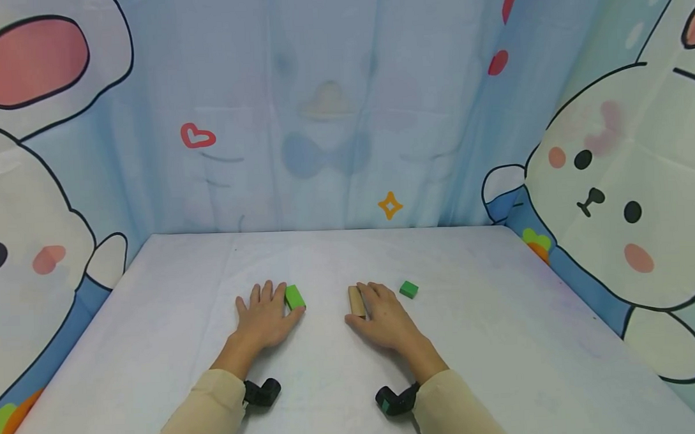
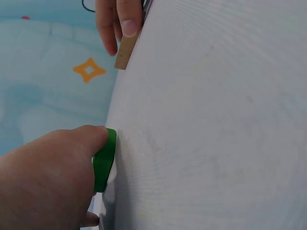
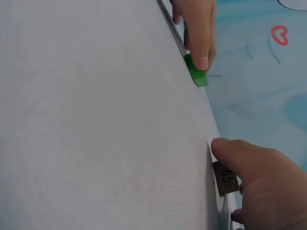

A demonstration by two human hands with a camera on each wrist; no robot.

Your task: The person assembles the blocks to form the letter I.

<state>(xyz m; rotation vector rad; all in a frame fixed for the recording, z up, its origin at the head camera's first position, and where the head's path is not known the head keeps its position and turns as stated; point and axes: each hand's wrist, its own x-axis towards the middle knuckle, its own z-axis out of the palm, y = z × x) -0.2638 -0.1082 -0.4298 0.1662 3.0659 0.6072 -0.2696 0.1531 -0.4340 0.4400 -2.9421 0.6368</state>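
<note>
On the white tabletop, my left hand (image 1: 263,322) pinches a light green block (image 1: 295,298) between thumb and index finger; its other fingers are spread on the cloth. In the left wrist view the thumb lies against the edge of that green block (image 2: 105,163). My right hand (image 1: 389,319) holds a plain wooden block (image 1: 356,301) by its two ends, thumb at the near end and index finger at the far one. The right wrist view shows "65" printed on the near end of the wooden block (image 3: 225,178). Both blocks lie on the table.
A small darker green block (image 1: 409,289) lies just right of my right hand's fingers. The white cloth-covered table (image 1: 330,383) reaches back to a blue curtain (image 1: 321,116) with cartoon rabbits. Black wrist devices (image 1: 263,392) sit below both hands.
</note>
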